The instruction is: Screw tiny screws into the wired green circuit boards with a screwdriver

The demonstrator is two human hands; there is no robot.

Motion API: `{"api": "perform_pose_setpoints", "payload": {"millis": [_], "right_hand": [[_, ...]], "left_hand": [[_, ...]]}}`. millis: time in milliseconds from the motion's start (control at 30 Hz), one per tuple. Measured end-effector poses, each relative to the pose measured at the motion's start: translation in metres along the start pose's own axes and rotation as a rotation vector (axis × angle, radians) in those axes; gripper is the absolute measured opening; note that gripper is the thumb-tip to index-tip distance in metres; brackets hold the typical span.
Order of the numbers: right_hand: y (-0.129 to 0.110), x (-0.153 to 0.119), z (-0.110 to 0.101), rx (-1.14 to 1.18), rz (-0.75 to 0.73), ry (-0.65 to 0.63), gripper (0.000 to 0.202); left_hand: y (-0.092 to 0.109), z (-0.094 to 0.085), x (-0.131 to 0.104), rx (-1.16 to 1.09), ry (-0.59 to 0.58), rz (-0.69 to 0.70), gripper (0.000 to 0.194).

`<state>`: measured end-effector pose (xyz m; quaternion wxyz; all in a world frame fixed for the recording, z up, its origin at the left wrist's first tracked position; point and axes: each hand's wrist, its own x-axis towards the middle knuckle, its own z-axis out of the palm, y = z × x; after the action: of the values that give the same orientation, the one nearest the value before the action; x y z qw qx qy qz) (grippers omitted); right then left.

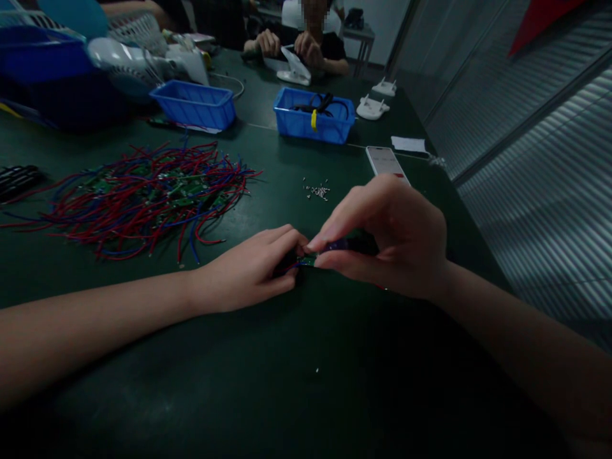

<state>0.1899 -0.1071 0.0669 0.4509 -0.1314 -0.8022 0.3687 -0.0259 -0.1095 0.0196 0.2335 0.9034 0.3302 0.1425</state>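
Note:
My left hand (255,264) is closed on a small green circuit board (306,261) just above the green tabletop; the fingers hide most of the board. My right hand (396,239) grips what looks like a short screwdriver (339,245) with a dark purple handle, its thumb and fingertips meeting right at the board. The tool's tip is hidden behind the fingers. Small metal screws (319,190) lie loose beyond the hands. To the left spreads a heap of circuit boards with red and blue wires (157,194).
Blue bins stand farther back: one (196,105) at left, another (313,118) holding black cables. A phone (386,162) lies beyond my right hand. White plastic parts (373,108) sit near the right edge. Across the table, a person's hands (308,50) handle a white part.

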Motion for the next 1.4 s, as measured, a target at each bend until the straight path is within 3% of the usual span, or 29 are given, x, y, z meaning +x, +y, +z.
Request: {"api": "perform_pose_setpoints", "payload": {"millis": [133, 233, 367, 533, 667, 767, 867, 1000, 1100, 1400], "right_hand": [[-0.006, -0.003, -0.002, -0.433, -0.161, 0.047, 0.017], [-0.008, -0.005, -0.010, -0.720, -0.211, -0.038, 0.011], [-0.003, -0.007, -0.015, -0.894, -0.283, -0.151, 0.027], [0.006, -0.006, -0.009, -0.745, -0.232, -0.080, 0.030], [-0.002, 0.005, -0.014, -0.646, -0.083, -0.194, 0.027], [-0.016, 0.013, -0.022, -0.727, 0.031, -0.304, 0.028], [-0.025, 0.016, -0.023, -0.838, 0.041, -0.345, 0.033], [-0.024, 0.012, -0.014, -1.163, 0.084, -0.228, 0.040], [-0.019, 0.010, -0.011, -1.256, 0.133, -0.202, 0.035], [-0.021, 0.016, -0.019, -0.983, 0.218, -0.378, 0.028]], "left_hand": [[-0.001, 0.001, 0.001, -0.013, -0.004, -0.006, 0.023], [-0.002, 0.002, 0.000, -0.027, -0.006, -0.002, 0.020], [-0.001, 0.002, 0.000, -0.036, 0.001, -0.008, 0.020], [0.001, 0.001, 0.001, -0.045, 0.000, -0.026, 0.020], [0.001, 0.000, 0.001, -0.043, -0.003, -0.031, 0.019], [0.001, 0.001, 0.000, -0.033, -0.003, -0.031, 0.021], [0.000, 0.002, 0.001, -0.016, 0.008, -0.023, 0.021], [0.000, 0.001, 0.001, -0.025, -0.003, -0.027, 0.020], [0.002, 0.000, 0.001, -0.034, -0.003, -0.033, 0.018], [0.003, 0.000, 0.002, -0.027, 0.003, -0.037, 0.018]]}}
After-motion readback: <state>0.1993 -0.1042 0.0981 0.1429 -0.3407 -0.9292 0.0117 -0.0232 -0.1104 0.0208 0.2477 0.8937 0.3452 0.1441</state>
